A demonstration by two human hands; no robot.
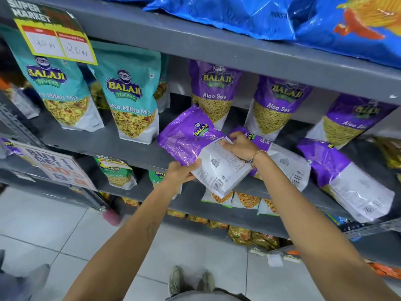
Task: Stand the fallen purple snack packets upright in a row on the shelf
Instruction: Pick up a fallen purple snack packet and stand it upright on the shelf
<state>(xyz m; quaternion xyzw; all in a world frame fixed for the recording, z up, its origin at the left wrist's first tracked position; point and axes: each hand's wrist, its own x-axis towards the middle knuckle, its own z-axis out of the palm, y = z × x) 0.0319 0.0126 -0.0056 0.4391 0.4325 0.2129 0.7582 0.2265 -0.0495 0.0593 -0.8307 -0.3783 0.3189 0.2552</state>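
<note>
A purple Aloo Sev packet [191, 135] lies tilted, back side up, at the front of the grey shelf [104, 144]. My left hand [181, 172] grips its white lower-left edge. My right hand [238, 145] presses on its right side. A second fallen purple packet [286, 161] lies flat under my right wrist. A third one [347, 177] lies flat at the right, hanging over the shelf edge. Three purple packets stand upright behind: [213, 92], [276, 105] and, leaning, [349, 120].
Two teal Khatta Mitha Mix packets [128, 94] stand upright to the left on the same shelf. A price card [54, 38] hangs from the shelf above, where blue bags [282, 16] lie. Lower shelves hold more snack packets. White floor tiles and my shoes are below.
</note>
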